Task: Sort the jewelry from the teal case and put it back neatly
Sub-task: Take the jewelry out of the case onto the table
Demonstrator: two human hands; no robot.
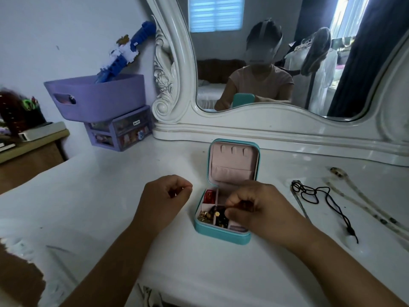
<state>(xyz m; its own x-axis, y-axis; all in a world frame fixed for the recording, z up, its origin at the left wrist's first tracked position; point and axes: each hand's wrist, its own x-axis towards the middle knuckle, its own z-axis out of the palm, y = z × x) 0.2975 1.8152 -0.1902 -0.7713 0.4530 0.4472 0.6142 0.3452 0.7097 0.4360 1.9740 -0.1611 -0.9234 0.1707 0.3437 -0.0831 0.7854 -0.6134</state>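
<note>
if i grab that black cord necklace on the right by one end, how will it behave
The black cord necklace lies in loose loops and bends on the white tabletop, so it is probably floppy and would trail and dangle. The pale pendant at its near end would likely swing. The overlapping loops near the far end may snag.

- One view only, so no overlap between views applies.
- The head camera is looking forward and down from above the white dressing table (110, 196), close to its near edge.
- It is facing the mirror (276, 63) at the table's back, which is reflecting the wearer front-on.
- The open teal case (221, 237) is sitting near frame centre, close to the lens.
- Both forearms are entering from the bottom edge.
- The wide-angle lens is bending the frame edges.
</note>
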